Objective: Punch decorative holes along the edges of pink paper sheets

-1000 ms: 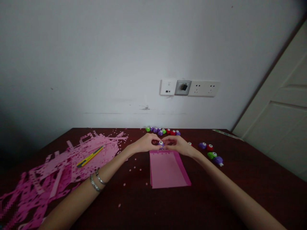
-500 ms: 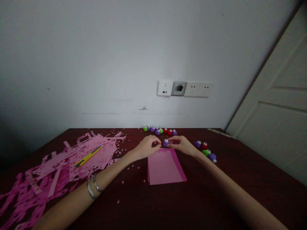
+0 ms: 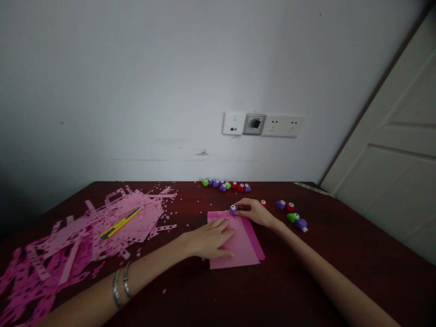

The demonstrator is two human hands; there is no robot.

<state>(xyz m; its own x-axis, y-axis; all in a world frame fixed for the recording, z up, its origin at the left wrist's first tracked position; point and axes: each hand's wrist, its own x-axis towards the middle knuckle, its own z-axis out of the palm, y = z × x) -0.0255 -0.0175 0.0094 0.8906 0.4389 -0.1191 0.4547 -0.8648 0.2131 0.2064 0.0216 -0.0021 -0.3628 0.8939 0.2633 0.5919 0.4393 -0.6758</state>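
Observation:
My left hand (image 3: 211, 239) lies flat with fingers spread on a light pink sheet of paper (image 3: 243, 252). Under that sheet a darker pink sheet (image 3: 254, 238) shows along the right side and the top. At the paper's far edge my right hand (image 3: 254, 211) grips a small purple craft punch (image 3: 233, 210) with a white top. Whether the sheet's edge sits inside the punch's slot I cannot tell. Just behind the right hand a red punch (image 3: 263, 203) is partly hidden.
Several coloured punches (image 3: 223, 186) line the wall side, and more punches (image 3: 293, 217) stand at the right. Pink punched scraps (image 3: 78, 236) cover the left, with a yellow utility knife (image 3: 121, 223) on top. Wall sockets (image 3: 281, 126) are behind the table; a narrow strip (image 3: 313, 188) lies back right.
My left hand has come down from near the punch and flattened on the paper. The purple punch, in my right hand, has moved slightly nearer, to the paper's top edge. The light sheet has shifted nearer.

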